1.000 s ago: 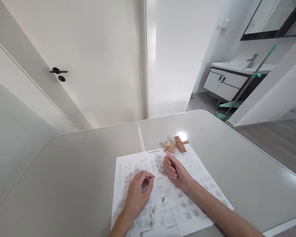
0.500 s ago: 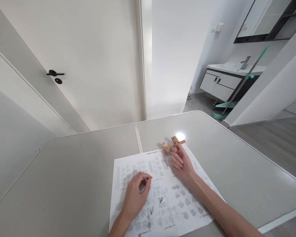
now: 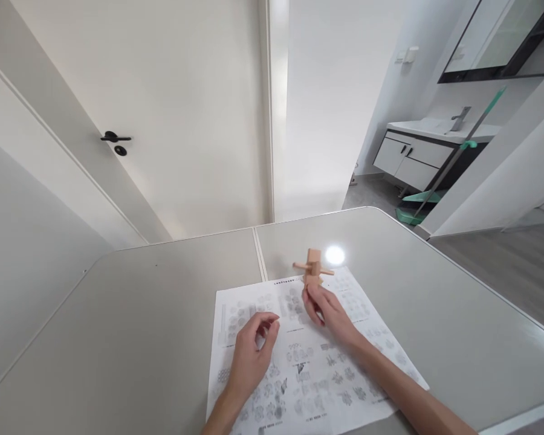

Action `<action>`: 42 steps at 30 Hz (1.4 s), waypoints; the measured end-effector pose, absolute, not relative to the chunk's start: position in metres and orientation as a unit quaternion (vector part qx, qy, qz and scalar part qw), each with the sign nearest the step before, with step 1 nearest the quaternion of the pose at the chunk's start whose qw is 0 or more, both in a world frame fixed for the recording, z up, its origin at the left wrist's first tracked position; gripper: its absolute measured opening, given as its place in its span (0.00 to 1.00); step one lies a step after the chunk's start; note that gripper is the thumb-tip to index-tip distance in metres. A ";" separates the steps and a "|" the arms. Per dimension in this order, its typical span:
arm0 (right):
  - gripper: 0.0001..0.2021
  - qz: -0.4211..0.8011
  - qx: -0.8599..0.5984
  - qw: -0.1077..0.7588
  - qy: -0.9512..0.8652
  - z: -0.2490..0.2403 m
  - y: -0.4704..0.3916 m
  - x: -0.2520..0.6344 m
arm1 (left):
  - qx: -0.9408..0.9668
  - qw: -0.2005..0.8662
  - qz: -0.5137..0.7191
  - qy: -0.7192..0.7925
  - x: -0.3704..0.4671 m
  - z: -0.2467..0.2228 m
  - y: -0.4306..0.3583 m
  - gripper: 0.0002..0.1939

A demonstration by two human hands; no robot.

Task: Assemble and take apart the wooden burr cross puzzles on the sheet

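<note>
A small light-brown wooden interlocking puzzle [image 3: 314,266], with blocky ends and a thin bar crossing its middle, is raised just past the top edge of a printed paper sheet [image 3: 330,417]. My right hand [image 3: 324,307] pinches its near end between thumb and fingers, which partly hide that end. Over the left half of the sheet, my left hand [image 3: 254,347] is loosely curled. A narrow gap shows between its thumb and index fingertips, and I see nothing in it. Rows of small grey pictures and short lines of text cover the paper.
The sheet lies on a grey table [image 3: 118,338] with a pale seam [image 3: 260,254] and light edging. A bright reflection shines beside the puzzle. Beyond stand a white door with a black handle [image 3: 115,138], a washbasin cabinet [image 3: 410,157] and a green dustpan [image 3: 410,216].
My right hand has turned the wooden puzzle, so its bar now lies crosswise and a block end points away. The left fingertips have parted slightly. The view has shifted a little.
</note>
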State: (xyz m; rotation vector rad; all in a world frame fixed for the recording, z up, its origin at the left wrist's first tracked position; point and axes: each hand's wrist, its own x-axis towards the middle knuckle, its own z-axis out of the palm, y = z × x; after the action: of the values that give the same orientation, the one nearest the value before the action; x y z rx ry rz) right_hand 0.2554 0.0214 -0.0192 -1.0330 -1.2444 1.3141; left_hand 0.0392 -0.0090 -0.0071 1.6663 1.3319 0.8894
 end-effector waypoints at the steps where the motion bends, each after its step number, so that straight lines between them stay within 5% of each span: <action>1: 0.25 0.552 -0.419 0.468 -0.548 -0.019 0.017 0.252 | 0.646 0.424 0.369 0.515 0.038 -0.007 -0.008 0.16; 7: 0.24 0.552 -0.350 0.318 -0.687 -0.022 -0.001 0.237 | 0.580 0.567 0.424 0.404 0.031 -0.015 -0.007 0.47; 9: 0.22 0.523 -0.335 0.297 -0.725 -0.022 -0.004 0.233 | 0.559 0.602 0.414 0.393 0.032 -0.013 -0.008 0.51; 15: 0.19 0.472 -0.325 0.291 -0.766 -0.025 -0.004 0.231 | 0.496 0.646 0.422 0.398 0.035 0.003 -0.014 0.41; 25: 0.19 0.459 -0.385 0.306 -0.740 -0.029 -0.001 0.229 | 0.538 0.579 0.460 0.405 0.031 -0.006 -0.008 0.39; 33: 0.25 0.627 -0.354 0.358 -0.595 -0.020 0.006 0.239 | 0.648 0.441 0.390 0.484 0.033 -0.002 -0.014 0.44; 42: 0.24 0.649 -0.374 0.384 -0.540 -0.028 0.009 0.235 | 0.677 0.386 0.396 0.485 0.037 -0.006 -0.012 0.44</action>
State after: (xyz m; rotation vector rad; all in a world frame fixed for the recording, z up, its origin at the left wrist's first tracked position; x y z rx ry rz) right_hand 0.2347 0.0085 -0.0280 -0.9538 -1.3765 1.6537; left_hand 0.0368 -0.0124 -0.0064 1.7237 1.2353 1.0093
